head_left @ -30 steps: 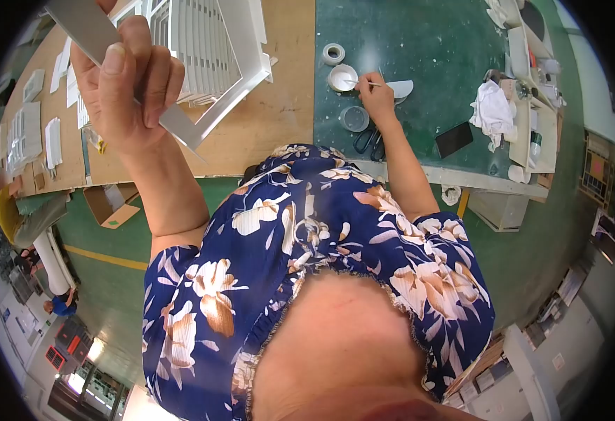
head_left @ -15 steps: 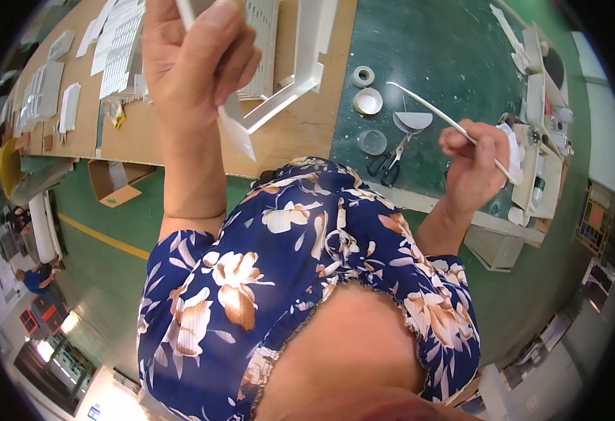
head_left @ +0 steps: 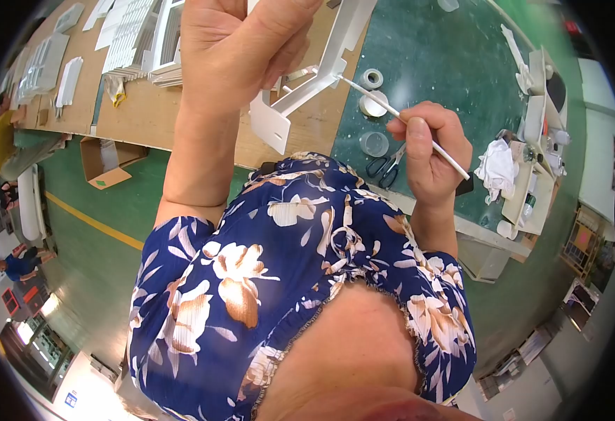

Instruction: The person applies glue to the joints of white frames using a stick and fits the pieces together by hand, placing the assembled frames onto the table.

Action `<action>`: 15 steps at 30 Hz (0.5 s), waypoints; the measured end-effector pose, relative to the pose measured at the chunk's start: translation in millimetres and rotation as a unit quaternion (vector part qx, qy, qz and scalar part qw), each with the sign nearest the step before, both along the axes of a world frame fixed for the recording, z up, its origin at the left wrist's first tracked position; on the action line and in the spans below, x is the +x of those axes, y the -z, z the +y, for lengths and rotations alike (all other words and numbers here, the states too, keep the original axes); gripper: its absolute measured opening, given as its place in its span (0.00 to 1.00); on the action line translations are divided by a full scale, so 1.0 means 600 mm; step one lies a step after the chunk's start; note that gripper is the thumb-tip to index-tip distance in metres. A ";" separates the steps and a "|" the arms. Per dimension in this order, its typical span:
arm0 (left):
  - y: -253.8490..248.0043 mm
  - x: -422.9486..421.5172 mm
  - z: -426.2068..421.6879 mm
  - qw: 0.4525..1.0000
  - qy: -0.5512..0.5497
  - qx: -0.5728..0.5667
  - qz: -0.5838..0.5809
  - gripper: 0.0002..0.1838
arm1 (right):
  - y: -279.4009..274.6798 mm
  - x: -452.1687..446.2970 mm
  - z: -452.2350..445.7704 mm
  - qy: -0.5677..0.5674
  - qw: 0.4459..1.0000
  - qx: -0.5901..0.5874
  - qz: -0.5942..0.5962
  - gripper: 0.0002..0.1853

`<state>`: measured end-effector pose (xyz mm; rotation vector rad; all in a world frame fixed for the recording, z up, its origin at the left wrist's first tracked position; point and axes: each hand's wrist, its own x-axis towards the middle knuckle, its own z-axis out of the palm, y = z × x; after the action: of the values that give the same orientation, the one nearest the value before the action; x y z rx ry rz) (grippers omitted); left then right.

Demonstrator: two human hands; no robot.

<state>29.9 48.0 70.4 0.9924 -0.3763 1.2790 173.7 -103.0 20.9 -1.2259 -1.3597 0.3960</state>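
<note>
Over the front of the bench [head_left: 455,74], the left hand [head_left: 236,59] has its fingers curled firmly around an angled white frame of thin, flat-sided strips [head_left: 306,95]. The frame is held up off the surface; its near end, a wide rounded flap, points down toward the person's floral blouse [head_left: 241,281], and its far arm runs out of my sight past the top. From here, its corner lines up with the seam where brown board meets green top.

The right hand [head_left: 433,151] pinches a slender white stick [head_left: 453,162] between thumb and fingers, the tip right at the frame's corner; whether it touches, I can't tell. Just under the stick's line sits a shallow white round bowl [head_left: 373,107], with a white tape roll [head_left: 372,78] beyond it and a clear round cup [head_left: 374,144] nearer the bench's pale front edge. Black-handled scissors [head_left: 377,170] lie close to that edge, blades running toward the right hand, so room is tight on that side of the wrist.

Past the knuckles there's more give: a wide stretch of green runs across to a crumpled white cloth [head_left: 497,168] beside a white compartment rack [head_left: 534,200]. On the brown side, stacked white slatted panels [head_left: 130,45] stand beyond the left forearm.
</note>
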 end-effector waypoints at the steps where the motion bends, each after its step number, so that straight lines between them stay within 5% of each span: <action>1: -0.011 0.001 -0.003 0.991 0.069 0.047 -0.106 0.29 | 0.000 -0.001 0.002 -0.002 1.000 -0.004 -0.012 0.03; 2: -0.032 -0.022 -0.035 0.993 -0.045 -0.039 0.101 0.29 | 0.001 -0.002 0.005 -0.003 1.000 -0.008 -0.023 0.03; 4: -0.051 -0.034 -0.055 0.933 -0.156 -0.122 0.300 0.30 | 0.002 -0.004 0.009 -0.002 0.999 -0.007 -0.037 0.03; 15: -0.052 -0.030 -0.057 0.934 -0.163 -0.115 0.297 0.29 | -0.007 -0.006 0.007 0.020 0.995 0.003 -0.095 0.02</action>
<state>12.1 14.0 101.4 1.2100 0.4131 1.2074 169.9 -98.9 25.2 -1.3093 -1.4932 0.2508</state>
